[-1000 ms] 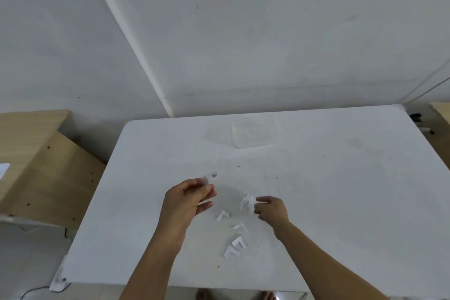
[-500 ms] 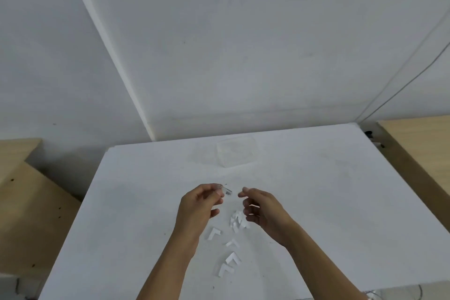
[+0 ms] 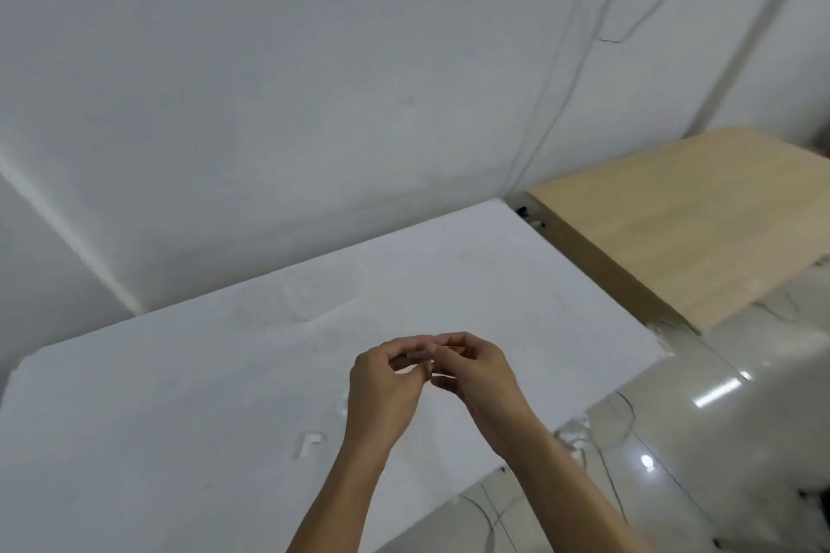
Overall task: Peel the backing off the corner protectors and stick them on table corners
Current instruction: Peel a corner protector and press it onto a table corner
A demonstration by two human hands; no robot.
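Both hands are raised together above the white table (image 3: 188,395), near the middle of the view and slightly toward 6 o'clock. A small translucent corner protector (image 3: 418,356) is pinched between the curled thumb and forefinger of the left hand (image 3: 381,391). It is met from the 3 o'clock side by the fingertips of the right hand (image 3: 476,377), whose fingers are also curled in around it. The piece is held clear of the tabletop. It is blurred, so it cannot be told whether its backing is on or off.

An L-shaped white piece (image 3: 307,442) is seen lying flat on the table at about 8 o'clock from the hands, well apart from them. A faint clear sheet (image 3: 314,301) is laid on the table at about 11 o'clock from the hands, near the far edge.

A wooden table (image 3: 682,229) is placed at 2 o'clock, just beside the white table's far corner. Thin cables (image 3: 615,422) are trailed over the glossy floor (image 3: 741,440) at 4 o'clock.
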